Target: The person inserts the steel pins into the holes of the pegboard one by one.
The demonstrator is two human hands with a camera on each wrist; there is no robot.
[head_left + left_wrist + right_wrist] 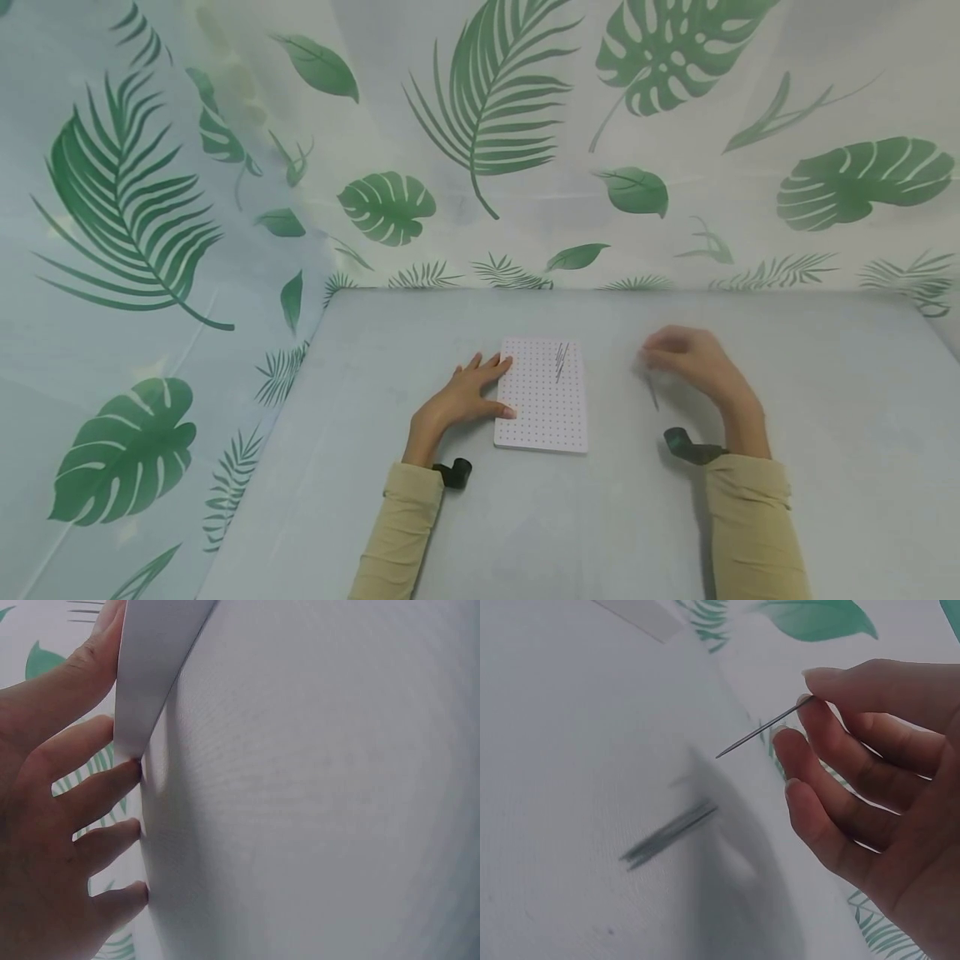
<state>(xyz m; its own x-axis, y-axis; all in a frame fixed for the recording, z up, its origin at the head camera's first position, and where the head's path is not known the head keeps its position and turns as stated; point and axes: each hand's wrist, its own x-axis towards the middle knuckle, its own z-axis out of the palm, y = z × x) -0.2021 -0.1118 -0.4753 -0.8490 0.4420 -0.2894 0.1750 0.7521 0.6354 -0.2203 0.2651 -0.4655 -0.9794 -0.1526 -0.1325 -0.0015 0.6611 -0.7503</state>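
A white board [540,408] with a grid of dark dots lies on the table. Several thin metal pins [561,362] stand up from its upper right part; their ends also show in the left wrist view. My left hand [463,396] rests at the board's left side, fingers spread, thumb on its top near the edge. To the right of the board, my right hand [693,358] pinches one thin pointed pin [765,727] between thumb and index finger, above the table. Beneath it, a small bundle of loose pins [667,836] lies on the white surface, blurred.
The pale table [525,525] extends around the board. A leaf-printed curtain [525,125] hangs behind it and along the left. Dark wrist cameras [455,473] sit on both wrists, close above the table.
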